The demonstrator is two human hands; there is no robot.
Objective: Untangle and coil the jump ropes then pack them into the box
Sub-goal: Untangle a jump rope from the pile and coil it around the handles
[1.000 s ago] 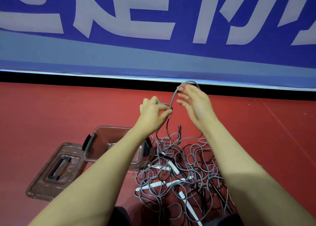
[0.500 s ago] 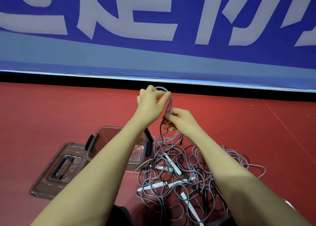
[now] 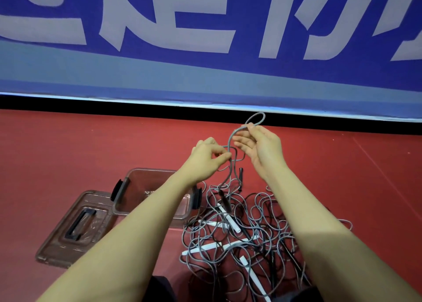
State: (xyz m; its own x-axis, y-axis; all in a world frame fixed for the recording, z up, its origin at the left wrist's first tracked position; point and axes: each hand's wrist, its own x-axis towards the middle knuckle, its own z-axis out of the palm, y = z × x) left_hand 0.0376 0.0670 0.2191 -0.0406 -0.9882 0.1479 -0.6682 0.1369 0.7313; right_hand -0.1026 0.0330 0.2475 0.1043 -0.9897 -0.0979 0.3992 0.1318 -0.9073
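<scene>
Bright, even indoor light; soft shadow crosses the right forearm (image 3: 324,240). Wide-angle bending curves the blue banner (image 3: 205,77); slightly soft focus.

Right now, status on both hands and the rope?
Left hand and right hand pinching grey jump rope, lifted. Tangled rope pile on floor. Clear plastic box open, lid off.

Blue banner (image 3: 205,77) with pale lettering behind red floor (image 3: 68,146).

The red matte floor (image 3: 68,153) carries a clear brownish plastic box (image 3: 146,178), its flat lid (image 3: 75,228) seemingly touching, and tangled grey jump ropes (image 3: 246,233).
</scene>
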